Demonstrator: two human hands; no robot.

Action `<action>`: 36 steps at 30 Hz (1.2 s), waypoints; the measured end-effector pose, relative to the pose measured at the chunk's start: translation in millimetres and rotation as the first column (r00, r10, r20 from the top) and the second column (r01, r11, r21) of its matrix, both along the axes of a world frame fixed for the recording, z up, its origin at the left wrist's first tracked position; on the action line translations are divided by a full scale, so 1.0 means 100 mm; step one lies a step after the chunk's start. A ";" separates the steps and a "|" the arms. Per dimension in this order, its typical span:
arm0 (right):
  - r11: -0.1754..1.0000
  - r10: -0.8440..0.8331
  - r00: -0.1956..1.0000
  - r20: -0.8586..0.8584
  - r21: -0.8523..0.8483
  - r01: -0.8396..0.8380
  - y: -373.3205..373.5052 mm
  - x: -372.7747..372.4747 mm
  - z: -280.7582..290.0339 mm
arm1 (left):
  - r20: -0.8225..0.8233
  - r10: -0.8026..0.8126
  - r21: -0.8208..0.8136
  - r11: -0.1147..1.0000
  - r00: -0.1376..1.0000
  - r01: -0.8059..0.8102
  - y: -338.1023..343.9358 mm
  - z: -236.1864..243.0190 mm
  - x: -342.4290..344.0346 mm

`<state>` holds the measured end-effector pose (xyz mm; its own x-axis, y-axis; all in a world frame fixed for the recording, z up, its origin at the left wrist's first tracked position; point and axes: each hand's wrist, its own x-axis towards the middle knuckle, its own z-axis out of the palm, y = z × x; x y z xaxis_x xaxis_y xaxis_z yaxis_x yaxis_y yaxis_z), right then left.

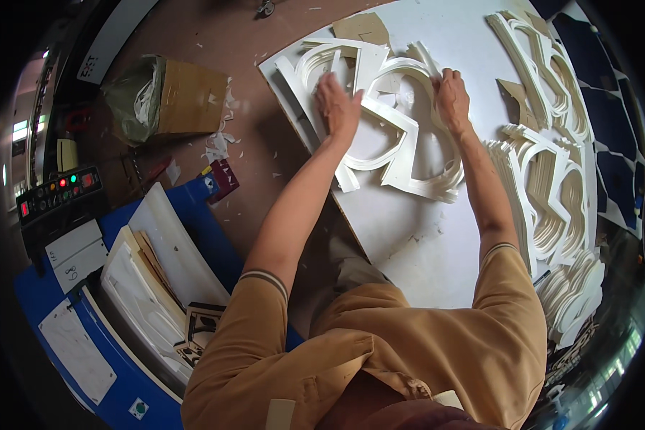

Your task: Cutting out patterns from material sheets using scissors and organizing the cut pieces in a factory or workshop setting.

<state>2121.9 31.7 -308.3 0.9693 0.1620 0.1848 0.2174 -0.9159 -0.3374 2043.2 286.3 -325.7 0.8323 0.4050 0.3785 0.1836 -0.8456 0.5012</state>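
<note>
Works over a pile of white cut-out frames (394, 118) at upper centre of the frame, flat on a pale table (387, 229), with overlapping loops and angled bars. Holds the left hand (339, 107) at the pile's left part, blurred, thumb apart from the bent fingers; cannot tell a grip from a light touch. Curls the fingers of the right hand (451, 100) at the pile's upper right edge; cannot tell firm hold from mere resting.

Looks partway along, judging by the layout: at upper right, a similar stack (512, 46), and below it another stack (512, 179), both apparently done. Seems to leave the central pile unfinished, with uneven edges. Shows white scraps (218, 147) on the floor at left, near a bag-lined cardboard box (190, 97) with white waste inside, probably from trimming.

Bears writing in few places: dark lettering on a white panel (118, 39) at upper left, handwritten marks on a white sheet (75, 251) at left. Can make out no label on the frames.
</note>
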 end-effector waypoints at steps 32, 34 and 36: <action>0.996 0.002 1.000 0.024 0.094 -0.004 0.00 0.14 -0.20 | -0.209 -0.233 -0.368 0.919 0.950 0.144 -0.20 -0.18 0.44; 0.999 0.000 0.996 0.084 0.046 -0.004 -0.10 -0.03 -0.07 | -0.133 -0.115 -0.217 0.973 0.984 0.084 0.08 -0.12 0.39; 0.999 0.014 0.997 0.070 0.035 -0.016 -0.20 -0.32 0.06 | 0.074 0.035 0.058 0.998 0.997 -0.039 0.34 -0.06 0.37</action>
